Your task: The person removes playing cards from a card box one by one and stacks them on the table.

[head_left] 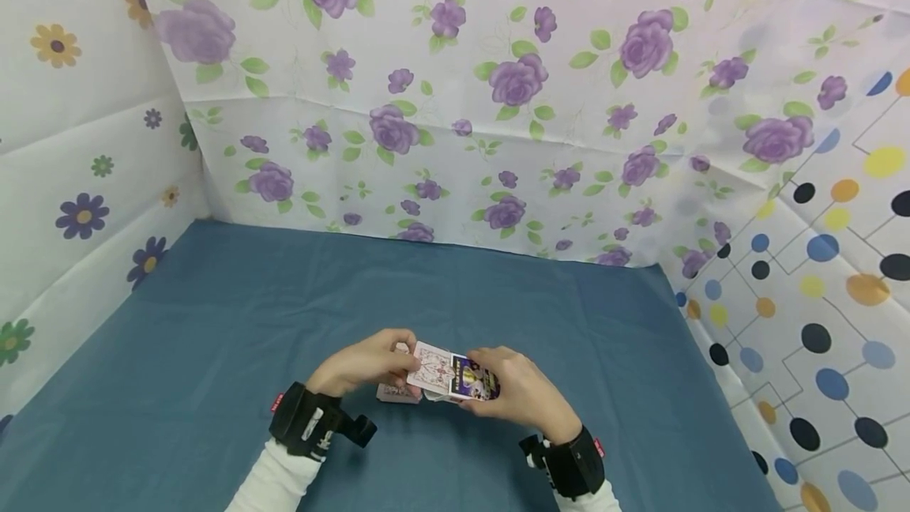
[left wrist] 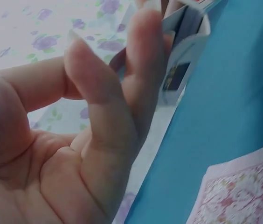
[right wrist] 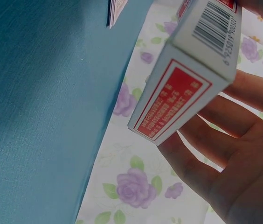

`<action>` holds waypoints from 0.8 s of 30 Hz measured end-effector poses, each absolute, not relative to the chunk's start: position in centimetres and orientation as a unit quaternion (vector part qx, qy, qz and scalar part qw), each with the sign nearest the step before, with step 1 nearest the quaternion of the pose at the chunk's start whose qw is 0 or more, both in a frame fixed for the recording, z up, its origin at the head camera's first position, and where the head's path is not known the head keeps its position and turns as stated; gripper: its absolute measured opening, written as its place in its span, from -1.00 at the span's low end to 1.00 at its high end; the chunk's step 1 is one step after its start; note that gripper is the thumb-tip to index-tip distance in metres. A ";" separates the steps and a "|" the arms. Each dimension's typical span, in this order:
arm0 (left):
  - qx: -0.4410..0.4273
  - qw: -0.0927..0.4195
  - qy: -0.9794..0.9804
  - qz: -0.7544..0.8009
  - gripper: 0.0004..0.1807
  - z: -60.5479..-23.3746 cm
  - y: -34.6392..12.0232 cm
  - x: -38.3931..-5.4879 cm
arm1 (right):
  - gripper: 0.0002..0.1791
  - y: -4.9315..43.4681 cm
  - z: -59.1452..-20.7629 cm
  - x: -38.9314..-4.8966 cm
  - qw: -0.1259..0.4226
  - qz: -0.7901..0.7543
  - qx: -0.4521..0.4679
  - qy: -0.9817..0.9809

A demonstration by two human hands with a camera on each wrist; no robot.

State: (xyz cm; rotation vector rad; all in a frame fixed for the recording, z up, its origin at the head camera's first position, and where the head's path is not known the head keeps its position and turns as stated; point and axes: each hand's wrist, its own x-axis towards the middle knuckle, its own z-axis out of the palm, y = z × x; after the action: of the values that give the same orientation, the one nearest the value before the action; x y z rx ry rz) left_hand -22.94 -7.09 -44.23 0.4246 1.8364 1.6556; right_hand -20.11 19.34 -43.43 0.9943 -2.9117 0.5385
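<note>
My right hand point(head_left: 522, 387) grips a playing-card box point(head_left: 475, 379) with a dark picture on its upper face, raised over the cloth. Playing cards point(head_left: 432, 367) with a pink-and-white patterned back stick out of the box's left end. My left hand point(head_left: 366, 360) pinches these cards at their outer edge; how many there are I cannot tell. In the right wrist view, the box shows a barcode and a red printed panel point(right wrist: 173, 100). Below my left hand, a stack of cards point(head_left: 398, 393) with the same back lies on the table, partly hidden by the hand.
A blue cloth point(head_left: 455, 291) covers the table. Behind it hangs a white curtain point(head_left: 455, 172) with purple roses. Patterned sheets close off the left point(head_left: 78, 156) and right point(head_left: 839, 322) sides. A black camera strap point(head_left: 307, 421) sits on each wrist.
</note>
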 end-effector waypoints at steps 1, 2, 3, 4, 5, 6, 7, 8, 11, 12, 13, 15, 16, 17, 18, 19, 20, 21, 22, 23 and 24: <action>0.163 0.308 0.698 0.626 -0.86 -44.2 -7.3 -23.0 | -0.32 19.3 -43.4 -20.1 0.009 0.172 0.318 -0.932; 0.164 0.306 0.700 0.624 -0.86 -44.1 -7.5 -23.0 | -0.32 19.3 -43.4 -20.1 0.010 0.172 0.318 -0.932; 0.167 0.304 0.703 0.621 -0.85 -44.0 -7.7 -23.1 | -0.32 19.3 -43.4 -20.2 0.010 0.172 0.317 -0.932; 0.169 0.304 0.705 0.619 -0.85 -43.9 -7.9 -23.1 | -0.32 19.3 -43.4 -20.2 0.011 0.172 0.317 -0.933; 0.172 0.303 0.706 0.616 -0.84 -43.9 -8.0 -23.2 | -0.32 19.3 -43.4 -20.2 0.012 0.172 0.316 -0.933; 0.173 0.304 0.707 0.615 -0.83 -43.9 -8.2 -23.2 | -0.32 19.3 -43.4 -20.2 0.013 0.170 0.316 -0.933; 0.174 0.307 0.706 0.614 -0.82 -43.8 -8.3 -23.3 | -0.31 19.3 -43.5 -20.2 0.013 0.170 0.315 -0.934; 0.175 0.310 0.705 0.613 -0.81 -43.8 -8.4 -23.3 | -0.31 19.3 -43.5 -20.2 0.013 0.169 0.314 -0.934; 0.175 0.313 0.701 0.617 -0.78 -43.7 -8.9 -23.4 | -0.31 19.3 -43.5 -20.2 0.014 0.168 0.313 -0.935; 0.174 0.310 0.701 0.619 -0.77 -43.7 -9.1 -23.4 | -0.31 19.3 -43.5 -20.2 0.014 0.168 0.312 -0.935; 0.169 0.307 0.702 0.620 -0.76 -43.7 -9.2 -23.4 | -0.31 19.3 -43.5 -20.2 0.014 0.167 0.311 -0.935; 0.162 0.297 0.703 0.625 -0.75 -43.6 -9.6 -23.4 | -0.31 19.4 -43.5 -20.2 0.015 0.166 0.309 -0.936; 0.158 0.290 0.705 0.627 -0.74 -43.5 -9.8 -23.4 | -0.31 19.5 -43.5 -20.1 0.014 0.167 0.308 -0.937; 0.152 0.285 0.709 0.627 -0.74 -43.5 -10.0 -23.5 | -0.31 19.5 -43.5 -20.1 0.014 0.167 0.306 -0.937; 0.147 0.280 0.712 0.627 -0.73 -43.5 -10.2 -23.6 | -0.31 19.6 -43.5 -20.1 0.013 0.168 0.304 -0.938; 0.143 0.275 0.714 0.628 -0.72 -43.5 -10.4 -23.7 | -0.30 19.6 -43.6 -20.1 0.013 0.169 0.302 -0.938; 0.140 0.269 0.715 0.630 -0.72 -43.6 -10.6 -23.8 | -0.30 19.7 -43.6 -20.1 0.011 0.170 0.300 -0.938; 0.138 0.263 0.716 0.631 -0.70 -43.6 -10.8 -23.9 | -0.30 19.7 -43.6 -20.1 0.011 0.171 0.298 -0.939; 0.134 0.259 0.718 0.632 -0.68 -43.6 -10.9 -23.9 | -0.30 19.7 -43.6 -20.1 0.011 0.172 0.297 -0.939; 0.130 0.254 0.721 0.632 -0.67 -43.6 -11.0 -24.0 | -0.30 19.7 -43.6 -20.1 0.011 0.171 0.297 -0.940; 0.126 0.248 0.722 0.634 -0.65 -43.7 -11.1 -24.1 | -0.30 19.7 -43.6 -20.1 0.011 0.170 0.296 -0.940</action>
State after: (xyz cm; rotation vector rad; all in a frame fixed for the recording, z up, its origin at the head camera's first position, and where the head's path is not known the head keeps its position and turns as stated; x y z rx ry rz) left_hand -24.11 -11.05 -43.68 0.3439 1.9665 1.7275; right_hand -20.06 19.71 -43.60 0.9245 -2.9326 0.5319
